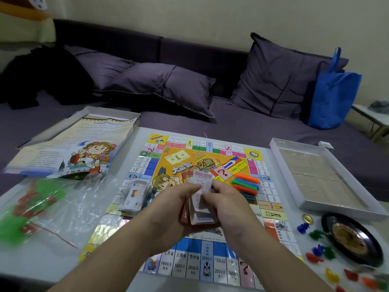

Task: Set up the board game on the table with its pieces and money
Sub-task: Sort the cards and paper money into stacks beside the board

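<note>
The colourful game board (195, 258) lies flat on the white table (42, 260). Above its middle my left hand (172, 207) grips a stack of cards (202, 216) from the left, and my right hand (227, 203) holds the same stack while pinching its pink-and-white top card (203, 182). A pile of paper money (135, 196) rests on the board's left side. A bundle of orange, green and blue plastic bars (246, 183) lies on the board to the right of my hands.
A clear bag with red and green pieces (35, 205) lies at the left. The box lid with a rules sheet (69, 148) sits far left, a white tray (322, 175) at right. A small roulette wheel (351, 239), coloured pawns (315, 251), dice (281, 224) and a gold coin (307, 218) lie near right. A sofa stands behind.
</note>
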Demonstrator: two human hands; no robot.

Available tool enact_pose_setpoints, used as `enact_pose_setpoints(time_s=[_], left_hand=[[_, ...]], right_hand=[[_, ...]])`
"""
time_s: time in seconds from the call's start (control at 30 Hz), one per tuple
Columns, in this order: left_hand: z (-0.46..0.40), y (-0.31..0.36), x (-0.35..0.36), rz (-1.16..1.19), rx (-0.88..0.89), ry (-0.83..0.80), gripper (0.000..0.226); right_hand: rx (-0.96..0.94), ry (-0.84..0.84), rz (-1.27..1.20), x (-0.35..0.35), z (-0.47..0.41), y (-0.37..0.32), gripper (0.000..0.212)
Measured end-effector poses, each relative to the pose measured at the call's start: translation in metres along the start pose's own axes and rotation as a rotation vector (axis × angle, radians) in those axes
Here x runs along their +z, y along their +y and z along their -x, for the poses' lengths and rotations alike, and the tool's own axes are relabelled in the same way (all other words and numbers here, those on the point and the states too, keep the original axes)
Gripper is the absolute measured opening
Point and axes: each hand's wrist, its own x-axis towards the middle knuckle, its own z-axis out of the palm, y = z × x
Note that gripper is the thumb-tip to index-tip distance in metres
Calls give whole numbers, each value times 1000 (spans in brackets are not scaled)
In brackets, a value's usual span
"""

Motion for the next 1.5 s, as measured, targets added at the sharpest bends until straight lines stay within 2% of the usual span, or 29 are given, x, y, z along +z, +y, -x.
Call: enact_pose_setpoints(time_s=[0.1,0.2,0.33,0.53,0.7,0.77,0.87,0.97,1.1,1.23,1.4,1.5], left_hand=[[3,7,-2,-33,11,-28,33],[2,7,-5,-136,112,53,23],[0,2,-5,-218,223,127,20],[-4,5,-6,-120,193,184,24],[-6,0,-7,-265,297,264,20],[-8,0,-7,-267,286,259,19],[-8,3,-9,-150,228,247,23],[-7,2,-10,-220,275,208,23],[-7,0,-10,-294,338,253,27],[-5,5,-10,-161,274,228,21],[-7,3,-11,-224,343,266,16],[-7,3,-11,-195,323,253,19]], right_hand=[[18,21,27,-6,-3,-1,29],[35,-12,-22,-11,-5,-1,25],[10,-41,-21,-11,-4,1,20],[-1,10,-38,-16,-6,0,22],[-17,35,-48,-18,-6,-1,20],[-24,51,-41,-18,-6,0,18],[-23,88,-61,-22,-7,-1,19],[-28,91,-79,-25,-7,-4,18],[-44,80,-52,-25,-5,-4,18],[-40,121,-69,-29,-8,-6,18],[-53,111,-39,-31,-8,-6,16],[-36,95,-32,-29,-7,-5,11]])
